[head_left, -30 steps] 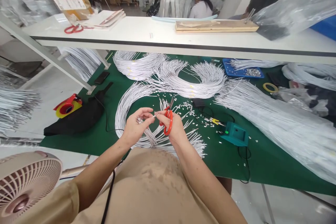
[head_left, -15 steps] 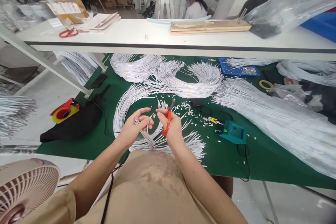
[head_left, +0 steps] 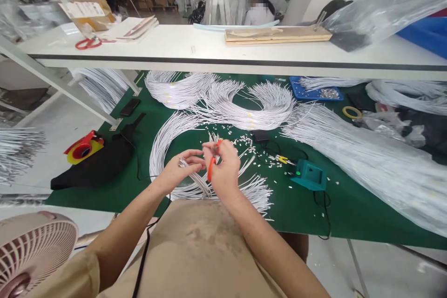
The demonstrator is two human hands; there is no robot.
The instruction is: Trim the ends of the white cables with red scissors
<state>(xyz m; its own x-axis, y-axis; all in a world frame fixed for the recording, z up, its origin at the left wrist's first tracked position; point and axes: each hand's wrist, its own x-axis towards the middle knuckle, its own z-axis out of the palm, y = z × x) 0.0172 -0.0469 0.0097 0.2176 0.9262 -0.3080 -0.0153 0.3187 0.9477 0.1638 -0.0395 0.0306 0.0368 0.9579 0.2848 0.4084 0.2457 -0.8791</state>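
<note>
My right hand (head_left: pixel 225 167) is closed around orange-handled scissors (head_left: pixel 211 164), with the back of the hand turned up and the blades mostly hidden. My left hand (head_left: pixel 181 170) sits just to its left, fingers pinched on a thin white wire end and some small silvery pieces (head_left: pixel 182 163). Both hands hover over a fanned bundle of white wires (head_left: pixel 254 186) on the green mat (head_left: pixel 300 209). Small white offcuts (head_left: pixel 244 142) lie scattered just beyond the hands.
Curved white wire bundles (head_left: pixel 244 102) fill the mat under a white shelf (head_left: pixel 216 51). A teal box (head_left: pixel 309 175), yellow pliers (head_left: pixel 281 159), a blue tray (head_left: pixel 316 91), a tape dispenser (head_left: pixel 83 147), a black bag (head_left: pixel 98 163) and a fan (head_left: pixel 31 256) surround me. People work beyond the shelf.
My right hand has rolled over, so the scissors now point down behind it instead of standing up. The view has shifted slightly; the left hand stays almost still.
</note>
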